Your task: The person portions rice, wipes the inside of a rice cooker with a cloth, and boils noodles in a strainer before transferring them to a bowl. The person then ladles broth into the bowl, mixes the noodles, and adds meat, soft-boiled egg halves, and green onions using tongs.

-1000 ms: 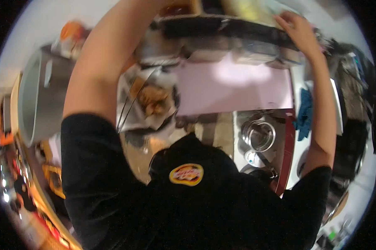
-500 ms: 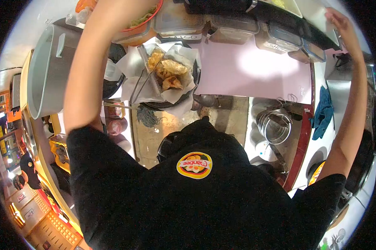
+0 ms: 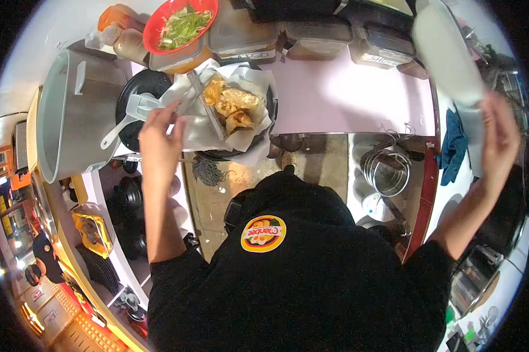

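My left hand (image 3: 160, 132) is beside the paper-lined dish, thumb and bent fingers apart, close to metal tongs (image 3: 208, 108). Whether a fingertip touches the tongs or the paper (image 3: 200, 132) is unclear. Golden fried pieces (image 3: 236, 105) lie on that paper. Left of the hand, a white slotted spatula (image 3: 121, 129) rests over a black round plate or lid (image 3: 129, 94). Over on the right, my right hand (image 3: 499, 132) grips the near end of a long, white, rounded dish (image 3: 446, 53), tilted and blurred by motion.
A red bowl of sliced greens (image 3: 185, 26) stands at the back left, beside lidded plastic containers (image 3: 320, 38). A large metal pot (image 3: 71, 117) is at far left. A strainer basket (image 3: 387, 173) sits below the pink counter (image 3: 358, 105); a blue cloth (image 3: 452, 141) hangs right.
My left hand has come down from the red bowl to the fried food, and the tongs lie at a different angle. My right hand has moved nearer with the white dish.
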Demonstrator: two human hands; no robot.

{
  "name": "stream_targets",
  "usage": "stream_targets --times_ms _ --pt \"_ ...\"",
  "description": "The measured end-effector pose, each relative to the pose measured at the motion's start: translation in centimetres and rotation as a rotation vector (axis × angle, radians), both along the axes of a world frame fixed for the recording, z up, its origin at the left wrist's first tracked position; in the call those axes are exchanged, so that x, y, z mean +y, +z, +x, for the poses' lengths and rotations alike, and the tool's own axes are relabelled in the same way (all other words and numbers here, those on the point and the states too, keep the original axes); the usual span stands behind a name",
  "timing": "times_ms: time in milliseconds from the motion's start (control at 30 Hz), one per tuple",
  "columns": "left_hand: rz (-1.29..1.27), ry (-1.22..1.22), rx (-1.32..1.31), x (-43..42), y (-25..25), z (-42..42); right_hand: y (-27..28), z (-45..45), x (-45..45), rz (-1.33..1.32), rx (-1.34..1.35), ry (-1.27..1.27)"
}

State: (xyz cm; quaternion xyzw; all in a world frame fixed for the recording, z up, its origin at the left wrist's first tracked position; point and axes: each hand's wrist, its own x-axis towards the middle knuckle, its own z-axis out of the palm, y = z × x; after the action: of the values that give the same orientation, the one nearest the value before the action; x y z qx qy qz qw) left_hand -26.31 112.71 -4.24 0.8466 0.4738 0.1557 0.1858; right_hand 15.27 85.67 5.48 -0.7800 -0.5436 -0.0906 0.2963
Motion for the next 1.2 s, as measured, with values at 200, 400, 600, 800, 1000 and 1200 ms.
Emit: stream_targets --times_ms 200,400,600,800,1000,1200 --pt "-0.232 -0.489 0.038 1.0 3.2 0.9 -9.0 -9.4 1.8 -0.069 0.233 0.037" --pt "0.091 -0.723 0.145 5.3 0.5 4.0 -14.6 -11.9 3.1 -0.142 -0.037 -0.020" --pt "0.164 -0.749 0.346 7.5 0.4 3.3 -16.9 -12.4 3.6 -0.165 -0.043 -0.137" --pt "0.296 -0.829 0.401 8.0 0.2 3.5 -18.2 -13.8 4.7 0.176 0.309 -0.301" --pt "0.257 -0.869 0.553 8.1 4.0 3.8 -22.4 -12.3 6.8 0.441 0.477 -0.373" --pt "0.134 -0.526 0.673 5.1 10.6 3.6 -19.9 -13.0 6.7 0.299 0.349 -0.348"
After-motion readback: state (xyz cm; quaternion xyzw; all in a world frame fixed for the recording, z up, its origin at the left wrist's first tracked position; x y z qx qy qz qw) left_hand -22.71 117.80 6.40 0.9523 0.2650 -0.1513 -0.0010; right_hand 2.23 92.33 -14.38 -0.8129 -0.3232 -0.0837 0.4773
